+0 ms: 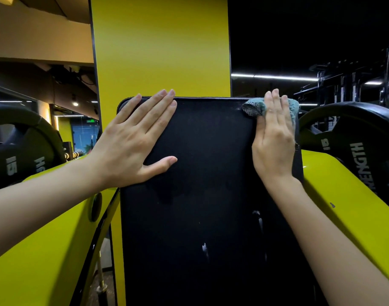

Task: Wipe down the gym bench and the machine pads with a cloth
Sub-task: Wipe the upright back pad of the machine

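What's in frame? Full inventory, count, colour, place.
machine pad: 1, black, centre, running from mid-frame to the bottom edge
cloth: 1, teal and grey, on the pad's top right corner, under the right hand
machine frame arms: 2, yellow-green, either side of the pad
weight plates: 2, black with pale lettering, far left and far right; the left one is marked 15
pillar: 1, yellow, behind the pad
racks: count unclear, dark, right background
left hand: 1, flat, fingers spread, on the pad's upper left
right hand: 1, pressing the cloth at the pad's upper right edge
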`<action>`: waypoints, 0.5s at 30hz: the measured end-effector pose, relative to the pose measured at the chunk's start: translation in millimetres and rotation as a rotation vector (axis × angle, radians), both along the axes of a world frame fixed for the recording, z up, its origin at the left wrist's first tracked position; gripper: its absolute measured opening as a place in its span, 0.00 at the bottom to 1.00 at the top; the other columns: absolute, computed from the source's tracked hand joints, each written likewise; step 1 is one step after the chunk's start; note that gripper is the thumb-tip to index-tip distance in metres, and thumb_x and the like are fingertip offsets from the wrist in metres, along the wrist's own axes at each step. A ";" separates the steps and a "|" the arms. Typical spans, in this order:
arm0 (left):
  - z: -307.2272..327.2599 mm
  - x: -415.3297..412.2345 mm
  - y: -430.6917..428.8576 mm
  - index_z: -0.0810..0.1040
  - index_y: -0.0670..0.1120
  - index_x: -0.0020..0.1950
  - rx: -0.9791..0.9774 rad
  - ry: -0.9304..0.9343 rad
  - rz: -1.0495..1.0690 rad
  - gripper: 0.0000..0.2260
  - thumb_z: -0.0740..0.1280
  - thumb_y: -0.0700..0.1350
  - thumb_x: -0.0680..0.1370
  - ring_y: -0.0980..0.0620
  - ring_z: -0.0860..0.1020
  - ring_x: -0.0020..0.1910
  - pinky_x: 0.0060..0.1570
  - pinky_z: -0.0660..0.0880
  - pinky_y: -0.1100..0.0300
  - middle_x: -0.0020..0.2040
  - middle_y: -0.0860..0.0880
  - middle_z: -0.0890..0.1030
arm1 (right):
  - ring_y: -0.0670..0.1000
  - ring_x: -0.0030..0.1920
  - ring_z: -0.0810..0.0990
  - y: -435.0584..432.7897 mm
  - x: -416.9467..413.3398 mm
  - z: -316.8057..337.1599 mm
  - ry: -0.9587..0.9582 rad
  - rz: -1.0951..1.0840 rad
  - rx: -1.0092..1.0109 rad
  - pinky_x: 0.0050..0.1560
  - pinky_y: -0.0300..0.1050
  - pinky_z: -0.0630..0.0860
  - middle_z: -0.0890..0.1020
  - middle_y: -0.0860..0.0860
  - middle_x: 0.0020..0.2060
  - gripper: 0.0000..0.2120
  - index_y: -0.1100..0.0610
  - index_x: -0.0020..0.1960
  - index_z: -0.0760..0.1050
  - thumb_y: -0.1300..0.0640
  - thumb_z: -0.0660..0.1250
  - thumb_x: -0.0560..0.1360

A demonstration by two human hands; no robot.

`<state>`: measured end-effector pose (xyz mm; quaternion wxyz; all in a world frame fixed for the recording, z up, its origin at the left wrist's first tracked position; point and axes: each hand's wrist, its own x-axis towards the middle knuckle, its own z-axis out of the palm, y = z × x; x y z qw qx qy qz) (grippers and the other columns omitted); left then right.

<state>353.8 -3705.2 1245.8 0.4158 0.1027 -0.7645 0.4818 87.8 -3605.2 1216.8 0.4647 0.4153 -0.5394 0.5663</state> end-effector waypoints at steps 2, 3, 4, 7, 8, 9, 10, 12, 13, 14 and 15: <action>0.2 -0.2 0.2 0.55 0.38 0.80 -0.002 0.000 0.002 0.39 0.51 0.65 0.80 0.46 0.52 0.81 0.78 0.50 0.46 0.81 0.42 0.54 | 0.57 0.78 0.59 -5.1 15.8 -1.8 0.046 0.024 0.008 0.77 0.57 0.58 0.65 0.56 0.76 0.24 0.61 0.77 0.62 0.56 0.53 0.83; 0.1 0.0 0.2 0.55 0.38 0.80 -0.004 0.002 0.004 0.39 0.51 0.65 0.80 0.46 0.52 0.81 0.78 0.50 0.46 0.81 0.42 0.54 | 0.56 0.78 0.59 -8.4 26.8 -3.5 0.081 0.042 0.013 0.77 0.56 0.58 0.65 0.56 0.76 0.24 0.61 0.77 0.63 0.56 0.53 0.83; 0.0 0.2 0.3 0.55 0.38 0.80 -0.004 0.003 0.004 0.38 0.51 0.65 0.80 0.46 0.53 0.81 0.78 0.50 0.46 0.81 0.42 0.54 | 0.56 0.78 0.60 -12.4 39.2 -5.5 0.124 0.057 0.019 0.77 0.56 0.59 0.66 0.56 0.76 0.24 0.61 0.77 0.63 0.56 0.53 0.83; 0.2 0.6 1.4 0.55 0.38 0.80 0.001 0.000 0.001 0.38 0.52 0.65 0.80 0.46 0.53 0.81 0.79 0.50 0.47 0.81 0.42 0.55 | 0.54 0.77 0.61 -22.3 67.0 -12.7 0.233 0.060 0.044 0.76 0.56 0.60 0.67 0.55 0.75 0.23 0.60 0.76 0.64 0.56 0.53 0.83; 0.2 1.1 2.0 0.55 0.39 0.80 0.008 -0.003 -0.002 0.38 0.51 0.64 0.80 0.47 0.53 0.81 0.79 0.49 0.47 0.81 0.43 0.55 | 0.54 0.77 0.61 -22.1 67.7 -13.8 0.258 0.053 0.056 0.76 0.56 0.60 0.67 0.54 0.76 0.23 0.59 0.76 0.64 0.55 0.53 0.83; 0.2 1.8 2.3 0.55 0.39 0.80 0.015 -0.008 -0.006 0.38 0.51 0.64 0.80 0.47 0.53 0.81 0.79 0.49 0.47 0.81 0.43 0.54 | 0.53 0.77 0.61 -20.1 63.7 -14.0 0.281 0.044 0.073 0.76 0.55 0.60 0.66 0.54 0.76 0.23 0.59 0.77 0.64 0.55 0.53 0.83; 0.3 2.5 2.3 0.55 0.39 0.81 0.022 -0.012 -0.010 0.37 0.51 0.64 0.80 0.47 0.53 0.81 0.78 0.49 0.47 0.81 0.43 0.54 | 0.53 0.78 0.60 -17.1 56.5 -14.1 0.296 0.039 0.091 0.76 0.56 0.60 0.66 0.53 0.76 0.23 0.59 0.77 0.63 0.55 0.53 0.83; 0.5 3.6 2.3 0.55 0.40 0.81 0.030 -0.023 -0.011 0.37 0.51 0.64 0.80 0.48 0.52 0.81 0.78 0.50 0.46 0.81 0.44 0.54 | 0.52 0.78 0.59 -8.8 37.9 -13.4 0.274 0.043 0.110 0.76 0.57 0.61 0.65 0.53 0.77 0.23 0.58 0.78 0.62 0.56 0.54 0.83; 0.3 3.9 2.2 0.55 0.40 0.81 0.031 -0.026 -0.009 0.37 0.50 0.64 0.80 0.48 0.52 0.81 0.78 0.50 0.46 0.81 0.44 0.54 | 0.52 0.78 0.59 -4.3 27.5 -12.5 0.239 0.046 0.109 0.76 0.57 0.61 0.64 0.53 0.77 0.23 0.58 0.78 0.62 0.56 0.54 0.83; -0.1 4.0 2.0 0.55 0.40 0.81 0.031 -0.027 -0.009 0.37 0.50 0.64 0.80 0.48 0.52 0.81 0.78 0.50 0.46 0.81 0.44 0.54 | 0.52 0.78 0.58 0.1 16.8 -11.5 0.200 0.044 0.106 0.76 0.56 0.60 0.64 0.53 0.77 0.23 0.59 0.78 0.61 0.56 0.54 0.83; -0.4 3.6 1.9 0.55 0.40 0.81 0.033 -0.025 -0.011 0.37 0.51 0.64 0.80 0.48 0.52 0.81 0.78 0.50 0.46 0.81 0.44 0.54 | 0.52 0.78 0.58 4.8 6.3 -10.6 0.163 0.037 0.105 0.77 0.55 0.59 0.64 0.53 0.77 0.24 0.59 0.78 0.61 0.56 0.54 0.84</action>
